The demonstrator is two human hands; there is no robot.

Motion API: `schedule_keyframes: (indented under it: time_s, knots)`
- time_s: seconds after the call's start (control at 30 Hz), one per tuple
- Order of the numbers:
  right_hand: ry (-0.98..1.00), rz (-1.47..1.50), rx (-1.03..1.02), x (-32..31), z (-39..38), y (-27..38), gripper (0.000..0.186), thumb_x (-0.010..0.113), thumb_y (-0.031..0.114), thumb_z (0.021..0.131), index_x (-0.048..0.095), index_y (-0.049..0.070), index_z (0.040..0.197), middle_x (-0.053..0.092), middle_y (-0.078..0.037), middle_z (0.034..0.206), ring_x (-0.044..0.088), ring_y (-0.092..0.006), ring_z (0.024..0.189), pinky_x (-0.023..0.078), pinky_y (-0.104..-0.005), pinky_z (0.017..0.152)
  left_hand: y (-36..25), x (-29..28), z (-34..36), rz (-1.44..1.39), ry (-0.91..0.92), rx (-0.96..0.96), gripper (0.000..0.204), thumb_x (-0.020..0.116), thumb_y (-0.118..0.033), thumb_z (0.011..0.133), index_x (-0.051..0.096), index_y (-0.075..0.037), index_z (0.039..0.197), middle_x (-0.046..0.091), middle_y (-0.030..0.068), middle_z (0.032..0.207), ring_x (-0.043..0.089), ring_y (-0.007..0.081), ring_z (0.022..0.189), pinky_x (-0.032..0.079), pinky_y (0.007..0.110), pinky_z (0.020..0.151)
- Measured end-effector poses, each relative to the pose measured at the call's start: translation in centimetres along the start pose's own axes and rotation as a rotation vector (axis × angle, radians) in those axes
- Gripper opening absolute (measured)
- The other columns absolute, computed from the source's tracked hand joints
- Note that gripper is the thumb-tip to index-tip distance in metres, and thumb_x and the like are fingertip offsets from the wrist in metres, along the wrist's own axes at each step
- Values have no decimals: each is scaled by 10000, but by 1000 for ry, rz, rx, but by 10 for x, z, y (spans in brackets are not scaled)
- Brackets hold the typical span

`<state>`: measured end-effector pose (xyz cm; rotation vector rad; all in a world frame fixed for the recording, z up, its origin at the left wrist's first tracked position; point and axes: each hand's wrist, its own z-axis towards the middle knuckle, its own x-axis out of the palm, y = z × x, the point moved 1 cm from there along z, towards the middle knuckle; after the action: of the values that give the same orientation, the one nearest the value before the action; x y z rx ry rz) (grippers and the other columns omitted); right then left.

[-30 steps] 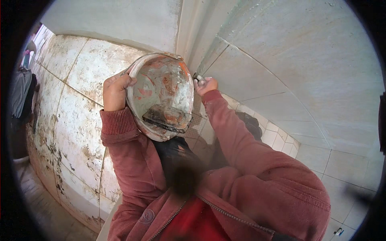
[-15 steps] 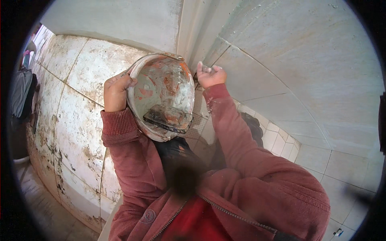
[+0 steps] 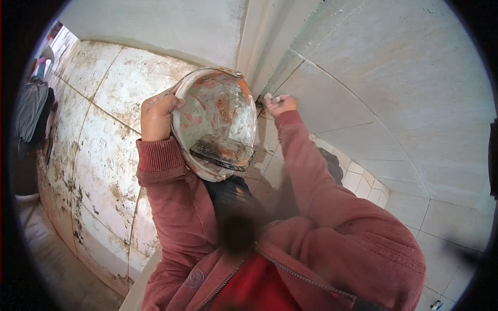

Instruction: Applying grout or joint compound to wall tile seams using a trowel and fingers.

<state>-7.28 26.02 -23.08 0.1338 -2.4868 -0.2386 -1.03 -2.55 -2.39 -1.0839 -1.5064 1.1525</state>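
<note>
In the head view, the left hand (image 3: pixel 157 115) grips the rim of a mortar-smeared bowl (image 3: pixel 215 122), fingers clenched over its edge, holding it tilted up in front of the tiled wall (image 3: pixel 363 67). A flat tool (image 3: pixel 222 152) lies loose inside the bowl, resting against its lower wall. The right hand (image 3: pixel 279 104) is raised to the corner joint between tiles, fingers closed on something small and pale; what it is cannot be told. The likely trouble is the tilt: the loose tool or wet mortar could slide out over the low rim. With only one hand on the rim, the bowl could also twist and drop.
</note>
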Motion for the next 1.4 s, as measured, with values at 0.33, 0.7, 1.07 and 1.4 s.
schedule_keyframes:
  time_s: [0.33,0.7,1.07,1.4]
  knots:
    - [178,-144,-47,16,-45,-21,22,370,73,704,352,82,695,364,-48,608,371,-168,498,448,-424,690,-6,3,-6,18,35,-54,221,477,-23,671,584,106,814,556,83,629,499,140,476,428,244,469]
    - [216,-192,-76,-29,-14,-25,201,401,130,750,346,30,915,384,-102,822,439,-231,726,438,-425,748,-6,0,-4,13,-1,-55,184,469,-24,670,578,96,755,557,84,631,497,137,473,431,245,470]
    - [72,161,76,23,-40,-31,191,361,124,757,353,13,912,385,-90,752,406,-205,631,437,-418,759,-4,-3,-5,63,29,-69,200,491,-57,691,593,85,790,529,23,662,436,77,575,348,200,541]
    - [459,189,109,85,-155,3,245,314,137,830,313,-61,975,405,-107,666,430,-188,555,433,-420,770,0,-6,-1,-1,53,-73,281,455,-14,663,566,123,882,559,98,649,501,150,455,439,255,425]
